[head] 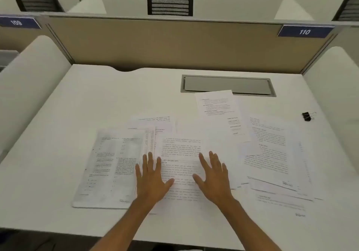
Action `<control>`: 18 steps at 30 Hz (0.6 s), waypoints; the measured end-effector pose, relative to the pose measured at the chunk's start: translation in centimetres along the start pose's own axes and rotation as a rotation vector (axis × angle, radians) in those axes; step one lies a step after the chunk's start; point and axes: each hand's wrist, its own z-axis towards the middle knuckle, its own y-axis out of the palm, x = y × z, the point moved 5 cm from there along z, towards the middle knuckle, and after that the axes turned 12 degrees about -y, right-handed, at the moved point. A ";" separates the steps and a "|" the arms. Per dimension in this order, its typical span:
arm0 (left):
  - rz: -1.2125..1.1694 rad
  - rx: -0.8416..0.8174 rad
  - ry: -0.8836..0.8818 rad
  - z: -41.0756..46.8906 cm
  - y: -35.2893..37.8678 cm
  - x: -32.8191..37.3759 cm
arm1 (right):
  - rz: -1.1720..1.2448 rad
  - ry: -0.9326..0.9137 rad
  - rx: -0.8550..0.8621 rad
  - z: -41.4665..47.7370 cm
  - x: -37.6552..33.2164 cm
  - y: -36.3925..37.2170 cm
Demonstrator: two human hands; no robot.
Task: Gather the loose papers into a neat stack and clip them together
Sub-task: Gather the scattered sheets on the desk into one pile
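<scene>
left hand – flat, fingers spread, on loose white printed papers mid-frame; right hand – likewise | black binder clip – right edge, white desk

Matt white paper sheets on a smooth white desk — brushed grey metal cable hatch.

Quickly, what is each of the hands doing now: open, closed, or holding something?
Left hand: open, flat on the papers, holding nothing.
Right hand: open, flat on the papers, holding nothing.
</scene>
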 end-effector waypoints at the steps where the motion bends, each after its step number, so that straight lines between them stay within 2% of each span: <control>1: 0.009 -0.016 0.039 0.0 0.7 0.0 | -0.031 -0.013 -0.031 -0.2 -0.1 0.8; 7: 0.010 0.013 0.128 0.1 3.0 1.2 | -0.120 0.015 -0.045 -0.6 0.9 2.9; 15: 0.013 -0.005 0.190 1.4 3.2 5.1 | -0.128 0.131 0.046 -0.2 4.3 1.1; 18: 0.036 0.003 0.233 1.9 3.3 7.0 | -0.121 0.186 0.023 0.0 5.7 0.4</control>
